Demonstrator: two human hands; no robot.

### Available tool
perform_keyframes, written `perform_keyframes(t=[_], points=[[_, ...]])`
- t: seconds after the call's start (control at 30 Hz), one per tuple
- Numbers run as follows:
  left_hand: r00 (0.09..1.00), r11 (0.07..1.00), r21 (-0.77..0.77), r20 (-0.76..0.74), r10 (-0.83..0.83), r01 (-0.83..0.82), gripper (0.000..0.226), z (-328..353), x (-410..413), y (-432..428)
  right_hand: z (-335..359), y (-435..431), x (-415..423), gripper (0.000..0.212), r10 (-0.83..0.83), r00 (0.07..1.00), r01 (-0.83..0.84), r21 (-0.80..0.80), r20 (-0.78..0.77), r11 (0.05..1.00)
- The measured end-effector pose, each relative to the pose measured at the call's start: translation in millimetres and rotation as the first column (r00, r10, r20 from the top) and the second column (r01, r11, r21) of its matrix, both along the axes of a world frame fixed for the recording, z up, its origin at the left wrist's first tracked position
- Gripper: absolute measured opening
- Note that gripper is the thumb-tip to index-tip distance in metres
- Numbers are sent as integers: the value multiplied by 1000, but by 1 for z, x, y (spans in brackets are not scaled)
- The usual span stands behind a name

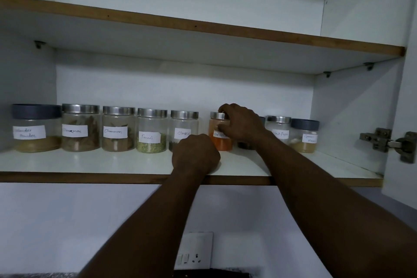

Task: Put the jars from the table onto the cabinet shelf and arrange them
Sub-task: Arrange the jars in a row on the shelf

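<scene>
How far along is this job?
Done: labelled jars line the shelf from the coriander powder jar to the garam masala jar. In hand: the right hand grips the red chilli jar, apart from the cloves jar. Left: probably closing that gap; the table is out of view.

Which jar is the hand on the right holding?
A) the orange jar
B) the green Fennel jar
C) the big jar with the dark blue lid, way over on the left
A: the right hand has its fingers curled round the lid and side of the orange jar, which stands on the shelf.
</scene>
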State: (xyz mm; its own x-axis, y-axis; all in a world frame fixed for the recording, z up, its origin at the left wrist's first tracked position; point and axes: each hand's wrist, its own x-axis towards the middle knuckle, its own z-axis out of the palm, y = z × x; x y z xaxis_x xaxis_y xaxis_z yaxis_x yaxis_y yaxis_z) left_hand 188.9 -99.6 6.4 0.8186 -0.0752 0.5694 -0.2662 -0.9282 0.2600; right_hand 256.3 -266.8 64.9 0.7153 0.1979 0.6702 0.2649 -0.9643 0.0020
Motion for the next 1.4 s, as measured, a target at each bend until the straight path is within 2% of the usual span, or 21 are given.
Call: perform_keyframes(t=[0.33,0.83,0.93,1.0,1.07,1.2,1.4], points=[[1000,1000,-15,7,-16,16,17,-1,4,-1,-13,-5,5,62,-41,999,41,65,-9,997],[999,999,-15,-20,-41,40,21,0,6,-1,-13,-6,4,64,-18,998,23,96,-52,995],[999,999,-26,-11,-39,39,19,0,5,0,-8,-8,-4,55,-25,992,-7,259,120,966],[999,999,-26,-1,-38,37,20,0,6,0,-6,-13,-9,45,-81,955,-50,422,287,905],[999,999,-23,6,-35,35,19,-1,7,-1,-5,-21,-13,38,-158,918,-58,517,364,854],[999,999,-26,9,-34,34,19,-2,9,-1,-7,-30,-14,36,-197,925,-20,557,326,830],[999,999,-31,12,-35,36,19,-3,10,-1,-12,-20,-9,34,2,981,-93,463,195,881]])
